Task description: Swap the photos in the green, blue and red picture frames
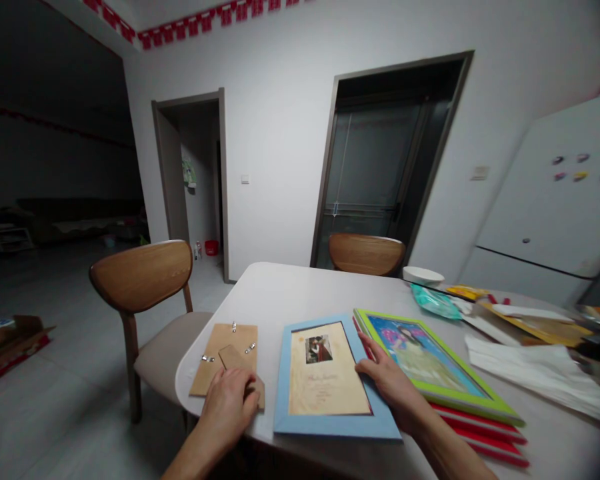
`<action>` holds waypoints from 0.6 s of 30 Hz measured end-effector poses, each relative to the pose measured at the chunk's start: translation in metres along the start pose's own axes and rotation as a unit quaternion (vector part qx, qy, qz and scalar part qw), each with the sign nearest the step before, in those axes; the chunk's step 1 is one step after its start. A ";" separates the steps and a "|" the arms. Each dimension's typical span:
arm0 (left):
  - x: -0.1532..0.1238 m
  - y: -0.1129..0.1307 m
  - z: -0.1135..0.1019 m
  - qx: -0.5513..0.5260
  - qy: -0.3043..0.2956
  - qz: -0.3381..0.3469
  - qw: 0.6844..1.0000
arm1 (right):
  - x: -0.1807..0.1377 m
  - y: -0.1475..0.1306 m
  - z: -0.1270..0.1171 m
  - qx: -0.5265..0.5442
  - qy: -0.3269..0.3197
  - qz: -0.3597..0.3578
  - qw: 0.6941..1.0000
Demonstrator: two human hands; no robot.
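A light blue picture frame [337,429] lies face up at the table's near edge. Inside it is a cream sheet with a small photo and faint script. My right hand [393,383] grips its right side, thumb on top. To its left rests a brown backing board [243,338] with metal clips and a fold-out stand. My left hand [230,398] is closed on the lower part of this board, near the stand, its fingertips partly hidden. Right of the blue frame, a green picture frame [490,400] with a figure in a gown tops a stack of red frames [500,450].
The white table [300,287] has a rounded left corner. A white bowl [424,275], a teal packet [435,301] and white paper [545,370] lie at its right. Wooden chairs stand at the left [145,273] and far side [366,252].
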State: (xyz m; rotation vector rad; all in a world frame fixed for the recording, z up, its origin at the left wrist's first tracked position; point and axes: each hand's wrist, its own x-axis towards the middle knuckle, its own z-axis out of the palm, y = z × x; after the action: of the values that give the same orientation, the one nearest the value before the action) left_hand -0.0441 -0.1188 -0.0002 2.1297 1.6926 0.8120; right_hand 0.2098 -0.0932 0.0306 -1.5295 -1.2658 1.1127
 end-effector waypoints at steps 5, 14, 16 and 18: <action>-0.002 0.050 0.015 -0.164 -0.012 0.053 0.985 | -0.017 -0.028 0.009 0.086 -0.021 -0.016 0.996; 0.006 0.054 0.014 -0.169 0.131 0.097 0.972 | -0.008 -0.010 0.004 -0.090 -0.019 -0.074 0.993; 0.006 0.032 0.006 -0.167 0.162 0.029 0.972 | 0.000 0.005 0.000 -0.229 0.006 -0.102 0.968; 0.002 0.012 0.001 -0.158 0.175 -0.019 0.972 | 0.006 0.019 -0.001 -0.350 0.017 -0.130 0.928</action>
State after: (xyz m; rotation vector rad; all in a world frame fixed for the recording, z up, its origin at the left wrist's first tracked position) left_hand -0.0336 -0.1193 0.0058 1.8116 1.6182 1.4103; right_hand 0.2160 -0.0904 0.0117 -1.7891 -1.9019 0.4657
